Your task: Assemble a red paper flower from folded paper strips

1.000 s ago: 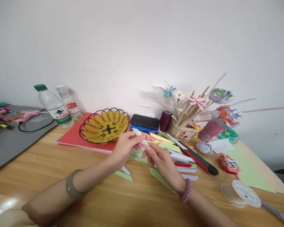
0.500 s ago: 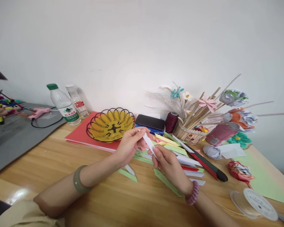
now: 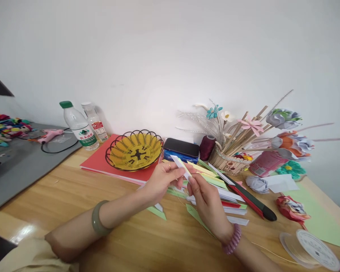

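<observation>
Both my hands pinch one white paper strip [image 3: 180, 165] — left hand [image 3: 162, 180] steadying below, right hand [image 3: 206, 198] at its near end, strip pile [image 3: 221, 189] just beyond.

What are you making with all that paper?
A person sits at a wooden table and pinches a small folded white paper strip between both hands: the left hand grips it from the left, the right hand from below. Just behind the hands lies a heap of coloured paper strips, with a yellow basket and a pot of paper flowers further back.
</observation>
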`<act>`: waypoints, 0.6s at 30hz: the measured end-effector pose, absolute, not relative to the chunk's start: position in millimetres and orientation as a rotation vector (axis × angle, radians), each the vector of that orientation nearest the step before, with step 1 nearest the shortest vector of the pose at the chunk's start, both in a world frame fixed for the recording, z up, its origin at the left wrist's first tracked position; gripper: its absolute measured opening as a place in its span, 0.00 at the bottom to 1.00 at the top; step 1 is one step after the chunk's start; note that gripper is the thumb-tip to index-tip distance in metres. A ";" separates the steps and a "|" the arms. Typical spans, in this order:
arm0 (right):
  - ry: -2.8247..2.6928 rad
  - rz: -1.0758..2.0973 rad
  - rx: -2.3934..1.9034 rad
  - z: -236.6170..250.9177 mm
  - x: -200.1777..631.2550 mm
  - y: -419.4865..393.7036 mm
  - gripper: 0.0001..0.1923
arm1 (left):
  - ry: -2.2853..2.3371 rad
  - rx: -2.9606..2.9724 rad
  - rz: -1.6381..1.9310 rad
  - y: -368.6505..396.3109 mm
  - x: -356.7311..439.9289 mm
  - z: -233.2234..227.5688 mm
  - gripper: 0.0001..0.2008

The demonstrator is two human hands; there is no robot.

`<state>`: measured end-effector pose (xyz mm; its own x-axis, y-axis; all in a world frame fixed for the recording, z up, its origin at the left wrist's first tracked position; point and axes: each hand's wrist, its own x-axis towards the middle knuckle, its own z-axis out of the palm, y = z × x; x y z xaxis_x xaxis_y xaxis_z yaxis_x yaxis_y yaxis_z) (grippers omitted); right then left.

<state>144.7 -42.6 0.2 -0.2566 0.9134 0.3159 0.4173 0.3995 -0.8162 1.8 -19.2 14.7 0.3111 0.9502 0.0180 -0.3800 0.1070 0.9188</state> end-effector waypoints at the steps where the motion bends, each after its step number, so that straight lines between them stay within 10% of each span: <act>1: -1.870 0.764 -1.150 0.7 145.8 -42.4 0.15 | 0.713 1.018 1.103 -19.6 1.8 14.6 0.13; 10: -1.941 0.712 -0.873 0.7 160.0 -31.3 0.40 | 0.559 0.823 1.004 -16.7 -3.3 20.4 0.10; 18: -2.030 0.641 -0.856 5.2 162.0 -28.0 0.42 | 0.517 0.816 0.958 -16.0 0.2 12.5 0.10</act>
